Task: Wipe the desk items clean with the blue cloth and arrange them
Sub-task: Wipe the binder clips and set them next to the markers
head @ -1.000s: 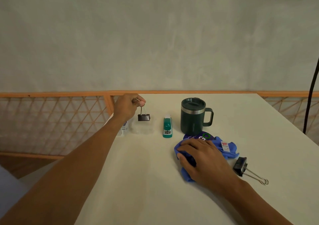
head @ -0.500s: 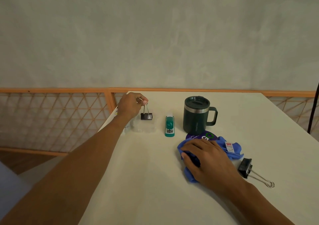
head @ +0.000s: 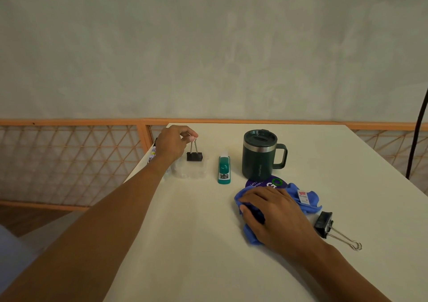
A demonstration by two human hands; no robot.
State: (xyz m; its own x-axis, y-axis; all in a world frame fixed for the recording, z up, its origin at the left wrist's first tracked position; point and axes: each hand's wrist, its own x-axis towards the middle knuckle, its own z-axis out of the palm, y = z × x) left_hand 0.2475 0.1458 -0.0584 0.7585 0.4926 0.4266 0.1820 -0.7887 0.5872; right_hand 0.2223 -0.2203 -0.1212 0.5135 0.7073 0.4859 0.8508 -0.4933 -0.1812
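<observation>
At the white table's (head: 185,243) far left, the left hand (head: 174,145) pinches a small black binder clip (head: 194,156) by its wire handles. To its right are a teal stapler (head: 224,170) and a green mug (head: 259,154). Nearer, the right hand (head: 275,213) rests palm-down on the blue cloth (head: 308,199), with a larger binder clip (head: 324,224) just beside it.

Home desk: stapler (head: 224,170), binder clips (head: 194,156), lidded mug (head: 260,153).
</observation>
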